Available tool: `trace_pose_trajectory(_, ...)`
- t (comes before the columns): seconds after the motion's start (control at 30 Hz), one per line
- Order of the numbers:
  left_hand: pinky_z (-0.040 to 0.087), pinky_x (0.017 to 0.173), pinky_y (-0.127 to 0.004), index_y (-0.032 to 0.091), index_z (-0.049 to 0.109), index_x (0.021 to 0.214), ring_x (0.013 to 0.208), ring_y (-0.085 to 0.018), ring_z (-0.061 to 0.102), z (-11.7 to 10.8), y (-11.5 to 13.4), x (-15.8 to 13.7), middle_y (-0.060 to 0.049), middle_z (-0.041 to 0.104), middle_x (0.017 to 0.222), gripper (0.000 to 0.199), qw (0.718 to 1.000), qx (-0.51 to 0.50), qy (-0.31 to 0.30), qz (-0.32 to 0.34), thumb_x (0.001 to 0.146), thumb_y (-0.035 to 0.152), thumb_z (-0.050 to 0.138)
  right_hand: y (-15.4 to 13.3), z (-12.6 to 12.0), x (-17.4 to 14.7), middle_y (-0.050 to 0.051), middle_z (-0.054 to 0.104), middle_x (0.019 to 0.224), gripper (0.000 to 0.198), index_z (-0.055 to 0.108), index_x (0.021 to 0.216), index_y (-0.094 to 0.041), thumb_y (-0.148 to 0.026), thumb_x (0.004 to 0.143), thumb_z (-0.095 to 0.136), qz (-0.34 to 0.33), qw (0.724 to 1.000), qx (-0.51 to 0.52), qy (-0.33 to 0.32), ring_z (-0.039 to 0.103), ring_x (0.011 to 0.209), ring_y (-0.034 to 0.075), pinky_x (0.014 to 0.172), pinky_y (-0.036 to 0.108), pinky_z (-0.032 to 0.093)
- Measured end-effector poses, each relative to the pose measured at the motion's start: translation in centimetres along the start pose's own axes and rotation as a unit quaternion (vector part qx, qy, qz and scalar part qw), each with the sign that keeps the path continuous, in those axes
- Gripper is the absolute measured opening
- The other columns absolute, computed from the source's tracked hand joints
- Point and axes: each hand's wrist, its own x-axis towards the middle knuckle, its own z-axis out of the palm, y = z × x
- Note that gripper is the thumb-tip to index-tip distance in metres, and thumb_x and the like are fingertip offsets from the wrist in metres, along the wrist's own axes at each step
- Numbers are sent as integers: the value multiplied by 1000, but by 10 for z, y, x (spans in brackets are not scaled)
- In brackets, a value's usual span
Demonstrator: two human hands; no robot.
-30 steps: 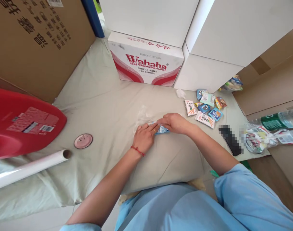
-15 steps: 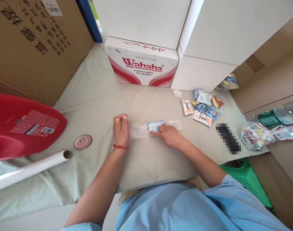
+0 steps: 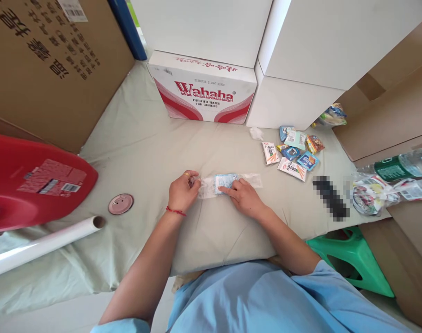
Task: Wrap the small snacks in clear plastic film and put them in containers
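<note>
A strip of clear, wrinkled plastic wrap (image 3: 206, 188) lies flat on the cloth-covered table in front of me; it looks like bubble wrap. On its middle rests a small blue-and-white packet (image 3: 223, 181). At the strip's left end, the fingers of my left hand (image 3: 184, 190) are closed on the plastic and bunch it slightly. My right hand (image 3: 246, 198) bears down on the packet's right part, index finger across its face and the other fingers at its edge. Part of the packet is hidden beneath those fingers.
Several small snack packets (image 3: 296, 150) lie at the right, beside a crumpled plastic bit (image 3: 256, 133). Behind stands a white-and-red water carton (image 3: 204, 97). To the left are a round pink badge (image 3: 121, 204), a white roll (image 3: 47, 247) and a red jug (image 3: 40, 180).
My left hand has moved right, from the table beside the strip onto its left end, and has taken hold of the plastic. My right hand stays on the packet.
</note>
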Motion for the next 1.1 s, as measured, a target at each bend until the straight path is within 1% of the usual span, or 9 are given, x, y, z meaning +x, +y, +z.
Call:
trace_pose_trajectory(0.13, 40, 62, -28, 21, 69, 86, 60, -16, 53, 2, 2, -2, 2, 59, 64, 29, 996, -75, 41, -4, 84, 47, 55, 3, 7, -1, 6, 59, 92, 45, 66, 141, -29, -14, 102, 51, -22, 998, 30, 40, 46, 87, 23, 80, 34, 42)
trace_pose_trajectory(0.27, 33, 54, -26, 20, 68, 84, 52, -12, 42, 3, 2, -3, 6, 50, 57, 34, 986, -141, 82, -32, 84, 52, 59, 4, 11, -4, 9, 61, 95, 41, 62, 144, -18, -23, 105, 48, -12, 989, 83, 119, 50, 89, 24, 83, 36, 47)
trace_pose_trajectory(0.37, 30, 51, -25, 20, 68, 85, 51, -11, 39, 3, 0, -2, 6, 49, 57, 32, 980, -170, 92, -49, 83, 51, 64, 6, 12, -5, 9, 61, 99, 39, 64, 139, -19, -19, 104, 45, -4, 981, 127, 149, 54, 92, 23, 84, 34, 49)
trace_pose_trajectory(0.5, 31, 51, -23, 19, 69, 95, 53, -10, 39, 2, 0, 0, 7, 50, 62, 30, 961, -264, 70, -36, 78, 44, 74, 9, 11, -3, 6, 59, 101, 41, 70, 131, -26, -12, 100, 47, -11, 988, 124, 91, 53, 91, 20, 83, 31, 46)
trace_pose_trajectory(0.67, 47, 62, -25, 20, 67, 96, 61, -11, 54, 3, 10, -3, 5, 57, 69, 38, 912, -406, 52, -4, 68, 40, 84, 5, 5, -1, 5, 59, 100, 41, 70, 135, -32, -17, 104, 47, 0, 997, 70, 30, 48, 88, 20, 82, 32, 40)
trace_pose_trajectory(0.77, 53, 71, -28, 21, 68, 99, 71, -14, 61, 10, 16, -10, 2, 65, 78, 35, 925, -375, 28, 58, 74, 41, 81, 1, 3, -1, 6, 60, 102, 40, 72, 132, -31, -17, 103, 48, 4, 998, 54, 20, 46, 89, 21, 82, 33, 38)
trace_pose_trajectory(0.9, 54, 97, -40, 21, 68, 112, 101, -22, 69, 25, 20, -24, -8, 74, 107, 32, 958, -225, -63, 164, 89, 43, 69, -1, 4, 0, 7, 61, 100, 31, 77, 118, -25, -20, 102, 50, 5, 999, 47, 18, 46, 90, 22, 81, 33, 38)
trace_pose_trajectory(1.03, 49, 113, -49, 21, 45, 146, 129, -26, 64, 38, 19, -36, -15, 66, 138, 49, 942, -205, -128, 232, 100, 34, 52, 4, 2, 0, 9, 61, 101, 34, 76, 117, -23, -16, 98, 49, -15, 995, 90, 34, 52, 91, 23, 83, 36, 44)
trace_pose_trajectory(1.1, 48, 116, -48, 22, 40, 150, 136, -25, 60, 42, 18, -37, -16, 58, 147, 50, 934, -206, -129, 263, 101, 26, 45, 7, -1, -3, 9, 64, 104, 39, 74, 123, -24, -14, 96, 48, -41, 988, 144, 47, 57, 96, 24, 86, 37, 49)
